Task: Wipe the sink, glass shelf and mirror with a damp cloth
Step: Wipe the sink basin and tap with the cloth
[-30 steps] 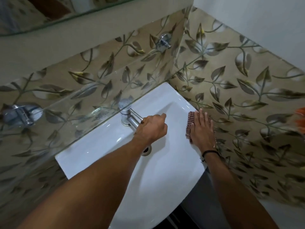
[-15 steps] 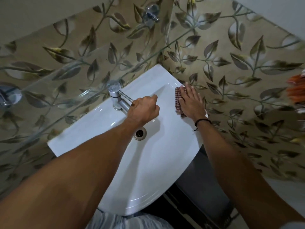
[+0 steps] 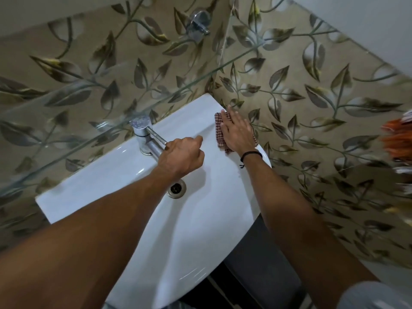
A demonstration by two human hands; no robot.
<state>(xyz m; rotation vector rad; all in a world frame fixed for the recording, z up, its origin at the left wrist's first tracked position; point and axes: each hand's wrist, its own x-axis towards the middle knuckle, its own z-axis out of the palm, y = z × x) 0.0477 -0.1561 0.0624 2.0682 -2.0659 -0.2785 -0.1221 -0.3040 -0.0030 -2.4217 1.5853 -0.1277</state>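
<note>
Just one cloth (image 3: 219, 130), one tap (image 3: 143, 133).

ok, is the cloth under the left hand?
No, the right hand presses the cloth on the sink rim; the left hand grips the faucet spout.

Nothing readable is showing anywhere. The white sink (image 3: 200, 219), the steel tap (image 3: 142, 130), the checked cloth (image 3: 219, 130) and the leaf-patterned wall tiles (image 3: 312, 97) are carrying no legible lettering, brand or number. The orange object (image 3: 399, 139) at the far right is blurring too much to read.
</note>
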